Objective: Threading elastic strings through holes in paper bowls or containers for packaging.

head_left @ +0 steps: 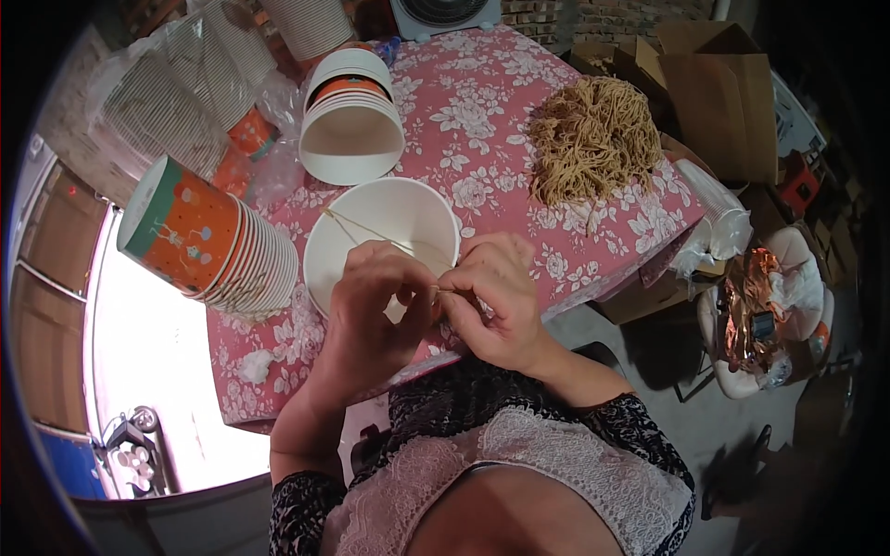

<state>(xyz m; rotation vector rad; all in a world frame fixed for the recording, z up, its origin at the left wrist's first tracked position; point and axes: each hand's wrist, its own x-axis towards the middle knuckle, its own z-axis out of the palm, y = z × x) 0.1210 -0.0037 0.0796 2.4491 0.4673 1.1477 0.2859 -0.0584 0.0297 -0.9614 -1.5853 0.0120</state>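
My left hand (375, 301) and my right hand (496, 301) meet fingertip to fingertip over the near rim of a white paper bucket (357, 218). Both are closed in a pinch on a thin tan cord, whose end between the fingertips is too small to make out clearly. A length of the cord (366, 232) runs slackly across the bucket's mouth from its far left rim toward my hands. My hands hide the near part of the bucket.
A heap of tan cords (593, 139) lies at the table's right. Stacked orange-printed buckets (190, 232) lean at the left, with more nested buckets (352, 139) behind. A fan (445, 14) stands at the far edge. Cardboard boxes (718, 111) and a cluttered stool (769, 315) are at the right.
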